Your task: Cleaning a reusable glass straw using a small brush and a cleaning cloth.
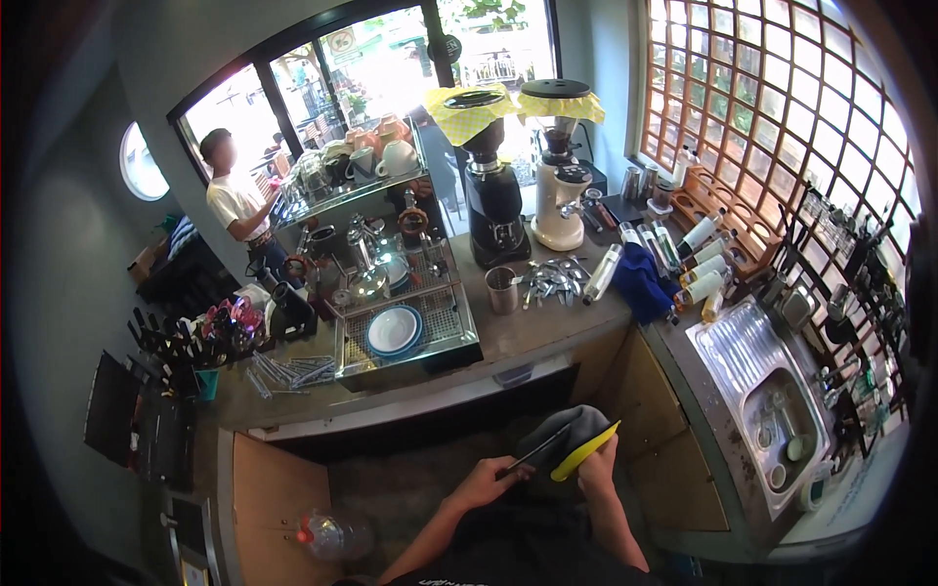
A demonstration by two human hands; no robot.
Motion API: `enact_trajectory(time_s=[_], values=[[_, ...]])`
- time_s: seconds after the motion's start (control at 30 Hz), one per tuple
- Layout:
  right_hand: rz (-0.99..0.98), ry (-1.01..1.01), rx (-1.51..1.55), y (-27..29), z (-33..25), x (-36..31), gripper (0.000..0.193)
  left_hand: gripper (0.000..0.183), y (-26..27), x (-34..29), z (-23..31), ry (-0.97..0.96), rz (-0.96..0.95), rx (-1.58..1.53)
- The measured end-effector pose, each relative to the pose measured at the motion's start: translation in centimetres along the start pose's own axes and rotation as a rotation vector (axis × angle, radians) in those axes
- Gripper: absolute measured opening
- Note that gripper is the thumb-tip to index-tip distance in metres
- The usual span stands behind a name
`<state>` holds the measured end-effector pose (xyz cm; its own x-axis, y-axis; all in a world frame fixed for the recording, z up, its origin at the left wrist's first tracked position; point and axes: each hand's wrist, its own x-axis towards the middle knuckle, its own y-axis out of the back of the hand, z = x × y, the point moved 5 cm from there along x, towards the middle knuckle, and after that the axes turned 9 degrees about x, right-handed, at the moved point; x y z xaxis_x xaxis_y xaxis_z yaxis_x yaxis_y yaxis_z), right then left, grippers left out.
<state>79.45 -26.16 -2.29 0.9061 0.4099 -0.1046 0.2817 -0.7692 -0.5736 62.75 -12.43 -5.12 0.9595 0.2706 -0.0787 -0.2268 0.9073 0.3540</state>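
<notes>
- Two grips are showing in the head view, both the person's own, standing low near the middle, on the near side of the tabletop (537, 330).
- The left grip (489, 482) is holding the near end of a dark slim object (543, 447), its fingers curling round it; what kind of object it is, the view is not making clear.
- The right grip (597, 466) is pinching a grey-and-yellow cloth (584, 452); some fingers are hiding behind it, so how tightly they are pressing I cannot tell.
- From the left grip, the slim object is slanting forward and rightward, its long axis running toward the cloth's grey side; whether it is touching or only overlapping in sight, I cannot tell.
- The cloth is lying ahead and right of the left grip, the right grip being nearer; its yellow band is slanting much the same way.
- Ahead and left of both grips, an espresso machine (445, 313) is carrying a blue-rimmed plate (394, 330).
- Ahead of both, across the tabletop's edge, a steel cup (502, 291) is standing beside loose spoons (557, 280).
- Right of the right grip, a sink (733, 337) is holding dishes.
</notes>
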Motion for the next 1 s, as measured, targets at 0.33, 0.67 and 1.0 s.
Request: enact_trajectory(time_s=[0.33, 0.67, 1.0], values=[[0.034, 0.122, 0.058, 2.8, -2.4, 0.1, 0.027, 0.027, 0.1, -0.9, 1.6, 0.038, 0.077, -0.153], [-0.075, 0.138, 0.061, 1.9, -4.8, -1.8, 0.018, 0.036, -3.1, -1.9, -0.7, 0.079, -0.093, -0.226], [0.026, 0.144, 0.057, 4.9, -3.9, -5.7, 0.020, 0.031, -6.2, -5.3, -1.4, 0.141, -0.102, -0.409]])
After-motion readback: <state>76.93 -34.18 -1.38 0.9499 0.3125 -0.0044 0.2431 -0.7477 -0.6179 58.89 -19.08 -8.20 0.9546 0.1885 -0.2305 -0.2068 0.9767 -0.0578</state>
